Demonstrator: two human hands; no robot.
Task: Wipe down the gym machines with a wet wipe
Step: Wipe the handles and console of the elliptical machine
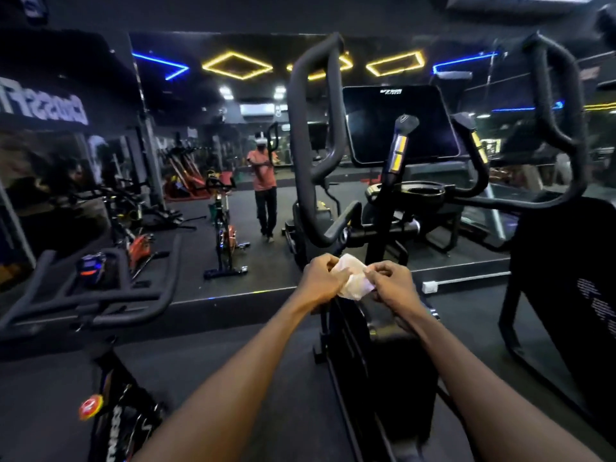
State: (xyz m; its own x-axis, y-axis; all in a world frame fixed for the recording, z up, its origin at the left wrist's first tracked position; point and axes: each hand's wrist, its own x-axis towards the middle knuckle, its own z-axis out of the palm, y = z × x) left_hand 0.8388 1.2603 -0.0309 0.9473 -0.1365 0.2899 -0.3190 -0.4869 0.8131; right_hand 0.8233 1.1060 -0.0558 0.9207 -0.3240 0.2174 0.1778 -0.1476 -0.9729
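**Wipe in both hands, machine not yet touched**

Dark gym floor, a mirrored wall ahead and neon strips overhead frame the scene. Landmark: the black elliptical machine (383, 208) directly in front of the person.

A white wet wipe (351, 278) is held in the air just in front of the machine's central post, below its console screen (400, 125). It touches no part of the machine. The left hand (321, 280) grips the wipe's left edge with curled fingers; the right hand (391, 283) pinches the right edge between thumb and fingertips. The wipe looks crumpled between them, so the step in hand appears to be unfolding or spreading it, with wiping not yet begun on this machine.

Above and to the left of the post rises the left moving handle (313, 138); its twin, the right moving handle (553, 121), stands on the far side of the console. Two short grips with yellow bands (398, 151) flank the screen. Left of the machine stands a spin bike (100, 291), and the mirror (213, 135) behind the machine shows the person's reflection.

Next, I judge, one hand needs to take the opened wipe flat against the palm and reach up to the nearest handle or the console, pressing along each surface.
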